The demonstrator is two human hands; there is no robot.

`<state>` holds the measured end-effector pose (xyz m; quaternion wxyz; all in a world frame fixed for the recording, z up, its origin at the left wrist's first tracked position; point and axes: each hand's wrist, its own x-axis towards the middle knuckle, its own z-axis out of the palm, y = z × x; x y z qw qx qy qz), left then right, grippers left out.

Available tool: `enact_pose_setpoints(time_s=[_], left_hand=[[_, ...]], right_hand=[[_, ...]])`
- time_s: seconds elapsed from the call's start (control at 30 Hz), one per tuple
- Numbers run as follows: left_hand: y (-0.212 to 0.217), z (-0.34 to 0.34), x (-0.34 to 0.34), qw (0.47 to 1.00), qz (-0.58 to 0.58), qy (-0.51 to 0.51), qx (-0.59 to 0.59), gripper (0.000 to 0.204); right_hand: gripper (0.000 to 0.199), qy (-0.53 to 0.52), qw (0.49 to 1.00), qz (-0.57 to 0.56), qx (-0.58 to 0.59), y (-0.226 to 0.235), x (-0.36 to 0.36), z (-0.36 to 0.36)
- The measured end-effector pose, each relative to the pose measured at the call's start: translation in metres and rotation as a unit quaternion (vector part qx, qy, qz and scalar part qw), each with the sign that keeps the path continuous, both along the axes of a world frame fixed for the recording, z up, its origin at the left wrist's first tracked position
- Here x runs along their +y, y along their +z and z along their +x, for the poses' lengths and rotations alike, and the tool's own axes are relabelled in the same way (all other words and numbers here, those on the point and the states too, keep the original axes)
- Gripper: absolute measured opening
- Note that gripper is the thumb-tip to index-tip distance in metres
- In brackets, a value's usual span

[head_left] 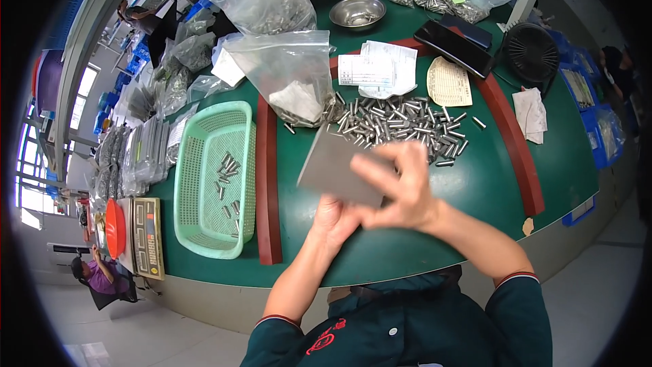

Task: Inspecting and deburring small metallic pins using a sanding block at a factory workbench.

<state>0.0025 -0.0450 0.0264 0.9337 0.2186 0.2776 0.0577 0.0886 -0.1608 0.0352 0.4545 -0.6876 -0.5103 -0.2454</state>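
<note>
Above the near middle of the table, a flat grey rectangular plate (329, 166) is tilted in front of me. My left hand (333, 219) grips its lower edge from below, partly hidden by the plate. Over the plate's right side is my right hand (411, 194), its fingers spread and slightly blurred, the index finger stretched across the surface. Whether that hand presses on the plate or hovers just above it, I cannot tell. Just beyond both hands lies a loose heap of small shiny metal pins (407, 117).
A light green basket (182, 190) with several pins stands left, beside a dark red strip (267, 197). Another red strip (509, 139) borders the right. Behind are papers (380, 68), a black phone (454, 49), a metal bowl (356, 13), a black fan (531, 53) and plastic bags (282, 71).
</note>
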Motion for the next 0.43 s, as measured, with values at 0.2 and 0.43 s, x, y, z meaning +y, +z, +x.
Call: enact_pose_setpoints(time_s=[0.2,0.43], left_hand=[[-0.033,-0.013,0.021,0.969,-0.134,-0.124,-0.166,0.033],[-0.025,-0.005,0.017,0.956,-0.101,-0.094,-0.26,0.02]], right_hand=[[0.062,0.038,0.999,0.016,-0.026,0.002,-0.001,-0.021],[0.061,-0.049,0.997,0.049,-0.023,-0.002,-0.002,0.009]])
